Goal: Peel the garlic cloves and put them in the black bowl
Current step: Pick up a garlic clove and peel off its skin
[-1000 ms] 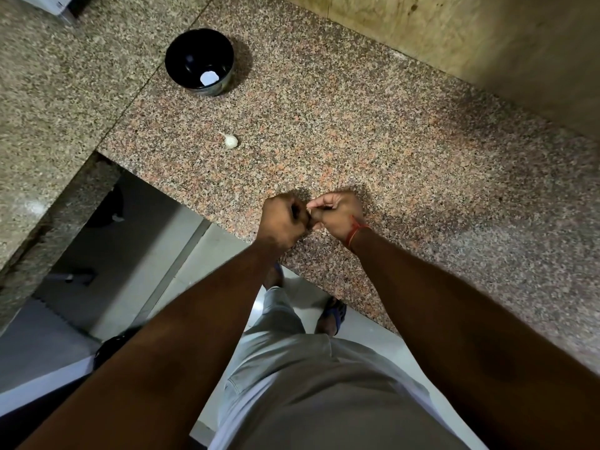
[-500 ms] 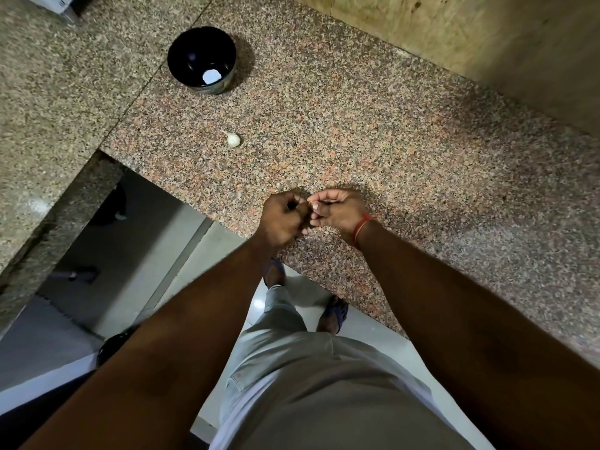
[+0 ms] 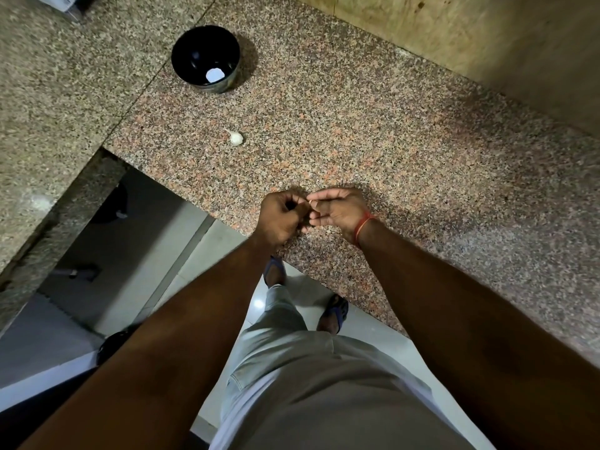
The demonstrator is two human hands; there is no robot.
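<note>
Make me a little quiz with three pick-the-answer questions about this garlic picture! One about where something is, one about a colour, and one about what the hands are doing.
1. Where does the loose garlic clove lie?
A. inside the bowl
B. on the counter, between the bowl and the hands
C. on the floor

2. What colour is the bowl?
A. black
B. red
C. yellow

3. What are the left hand and right hand doing?
A. resting flat and far apart
B. lifting the bowl
C. meeting fingertip to fingertip, fingers curled on something tiny

Answers:
1 B: the clove sits on bare granite below the bowl.
2 A: its inside is dark, with one white piece in it.
3 C: both hands meet over the counter's edge.
</note>
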